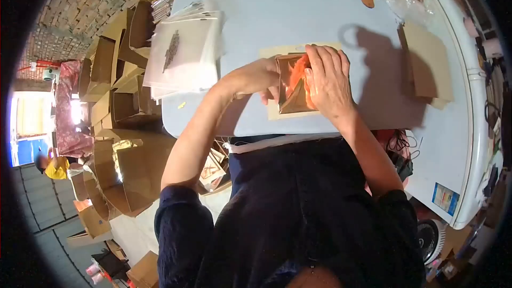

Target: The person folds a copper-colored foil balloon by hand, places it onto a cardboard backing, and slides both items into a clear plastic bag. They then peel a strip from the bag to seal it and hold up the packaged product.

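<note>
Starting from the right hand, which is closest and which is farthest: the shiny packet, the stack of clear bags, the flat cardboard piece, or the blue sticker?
From the right hand:
1. Shiny packet, directly under the hand, touching it.
2. Flat cardboard piece, to the right on the table.
3. Stack of clear bags, to the left, and blue sticker, by the table's near right edge: too close to call.

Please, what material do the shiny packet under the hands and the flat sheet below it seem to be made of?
The packet looks like clear glossy plastic film, since it shows bright glare and something orange and brown through it. The sheet beneath looks like matte tan cardboard or thick paper, pale and without shine.
</note>
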Demonstrator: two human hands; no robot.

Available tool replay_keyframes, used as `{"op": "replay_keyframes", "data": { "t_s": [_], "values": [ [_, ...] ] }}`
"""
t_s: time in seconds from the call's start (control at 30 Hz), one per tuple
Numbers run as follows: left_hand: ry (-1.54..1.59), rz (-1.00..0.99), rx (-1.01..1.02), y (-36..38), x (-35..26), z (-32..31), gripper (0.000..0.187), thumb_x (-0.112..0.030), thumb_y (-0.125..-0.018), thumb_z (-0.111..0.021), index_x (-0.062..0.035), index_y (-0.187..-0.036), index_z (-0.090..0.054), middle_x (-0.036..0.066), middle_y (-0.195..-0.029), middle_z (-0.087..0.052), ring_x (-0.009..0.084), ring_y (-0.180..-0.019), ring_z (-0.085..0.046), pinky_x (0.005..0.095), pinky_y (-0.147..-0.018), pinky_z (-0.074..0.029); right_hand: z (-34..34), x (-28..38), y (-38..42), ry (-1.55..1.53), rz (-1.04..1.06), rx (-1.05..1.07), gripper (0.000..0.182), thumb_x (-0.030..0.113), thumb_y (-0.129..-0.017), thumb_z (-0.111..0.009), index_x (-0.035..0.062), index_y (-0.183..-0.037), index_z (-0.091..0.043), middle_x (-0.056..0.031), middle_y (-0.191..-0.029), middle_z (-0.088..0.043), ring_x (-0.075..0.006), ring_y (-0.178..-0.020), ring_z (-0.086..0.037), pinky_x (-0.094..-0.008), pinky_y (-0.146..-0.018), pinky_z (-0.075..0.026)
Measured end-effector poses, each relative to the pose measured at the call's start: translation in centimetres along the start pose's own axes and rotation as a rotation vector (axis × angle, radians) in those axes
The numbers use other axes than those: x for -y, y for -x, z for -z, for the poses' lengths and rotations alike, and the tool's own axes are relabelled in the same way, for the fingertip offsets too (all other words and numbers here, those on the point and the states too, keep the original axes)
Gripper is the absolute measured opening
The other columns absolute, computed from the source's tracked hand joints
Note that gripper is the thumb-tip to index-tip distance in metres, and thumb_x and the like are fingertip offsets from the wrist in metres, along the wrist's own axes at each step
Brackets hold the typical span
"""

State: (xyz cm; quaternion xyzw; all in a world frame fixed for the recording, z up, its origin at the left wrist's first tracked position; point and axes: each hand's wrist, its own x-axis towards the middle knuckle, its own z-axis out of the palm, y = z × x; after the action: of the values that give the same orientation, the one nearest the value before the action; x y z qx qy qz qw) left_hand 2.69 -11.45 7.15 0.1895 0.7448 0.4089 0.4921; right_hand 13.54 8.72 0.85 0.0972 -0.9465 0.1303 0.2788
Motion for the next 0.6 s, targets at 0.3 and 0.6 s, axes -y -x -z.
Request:
{"op": "replay_keyframes", "data": {
  "t_s": [0.3,0.6],
  "values": [
    [-0.012,0.021,-0.187,1.6,0.9,1.6,0.028,-0.02,-0.105,-0.053,-0.0027,-0.119,-0.071,0.003,-0.085,-0.073,0.0063,-0.057,-0.061,0.0208,-0.045,-0.044,0.0,0.1,-0.1,-0.018,0.015,-0.001,0.045,0.018,-0.096,-0.066,0.0018,-0.136,-0.055,-0.0135,-0.128,-0.059,-0.0316,-0.127,-0.052,-0.0517,-0.112,-0.032],
    [-0.364,-0.21,-0.684,-1.2,2.5,-1.8,0.037,-0.037,-0.102,-0.056,-0.0052,-0.089,-0.071,0.015,-0.075,-0.071,0.0304,-0.064,-0.068,0.0425,-0.061,-0.051,0.0,0.3,-0.1,0.015,0.018,0.039,0.044,0.015,-0.094,-0.067,0.0038,-0.135,-0.057,-0.0138,-0.125,-0.06,-0.0313,-0.127,-0.052,-0.0519,-0.113,-0.032]
  ]
}}
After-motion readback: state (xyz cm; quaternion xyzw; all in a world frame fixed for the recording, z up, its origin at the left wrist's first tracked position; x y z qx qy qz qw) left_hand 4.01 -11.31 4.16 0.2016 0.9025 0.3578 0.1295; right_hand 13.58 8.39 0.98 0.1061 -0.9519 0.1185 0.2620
